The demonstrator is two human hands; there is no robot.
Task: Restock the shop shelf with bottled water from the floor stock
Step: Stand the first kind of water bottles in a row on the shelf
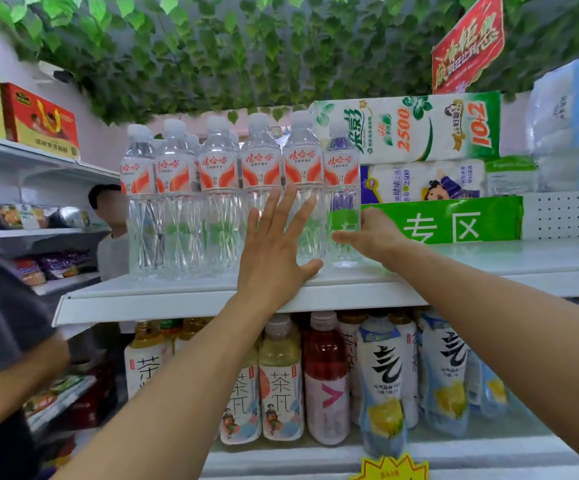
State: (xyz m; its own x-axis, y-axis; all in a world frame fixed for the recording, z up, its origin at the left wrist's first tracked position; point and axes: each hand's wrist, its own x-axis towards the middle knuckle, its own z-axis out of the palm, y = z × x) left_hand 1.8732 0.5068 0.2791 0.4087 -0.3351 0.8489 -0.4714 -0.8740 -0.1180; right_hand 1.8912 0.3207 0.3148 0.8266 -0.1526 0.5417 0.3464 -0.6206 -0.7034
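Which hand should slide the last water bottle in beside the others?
Right. The right hand grips the end bottle low down, so it can push straight away. The left hand lies flat on the neighbouring bottles, likely steadying them.

- There is one view only: a wide-angle camera worn on the person's head.
- It looks forward at the shelf (350, 292), which is near; the water bottles (222, 199) stand in the middle of the picture.
- Both forearms cross the bottom edge; the lens bends the borders.
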